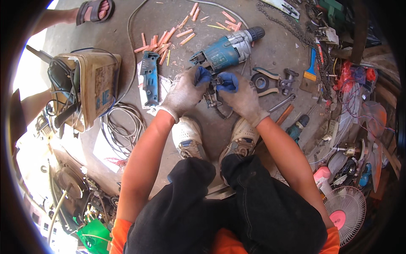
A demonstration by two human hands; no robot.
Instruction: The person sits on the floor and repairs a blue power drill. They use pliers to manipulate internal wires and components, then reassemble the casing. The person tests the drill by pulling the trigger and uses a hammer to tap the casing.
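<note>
Gloved in grey with blue fingertips, my left hand (185,88) and my right hand (242,94) meet over the floor between my shoes, fingers closed in pinches. Both grip a small dark part (212,96) that looks like a drill switch, with a cord hanging below it; the fingers hide some of it. Just beyond lies a blue-green power drill (222,53), its handle end opened up and its black chuck (256,33) pointing right. The blue handle cover (150,80) rests left of my left hand, hollow side up, on white paper.
Right of my hands lie a black tape roll (260,82), pliers (270,90), a wrench (282,103) and a brush (312,67). Broken reddish sticks (163,42) scatter far left. A tool-filled bucket (97,89) and coiled cable (122,129) stand left; another person's sandalled foot (98,10) is beyond.
</note>
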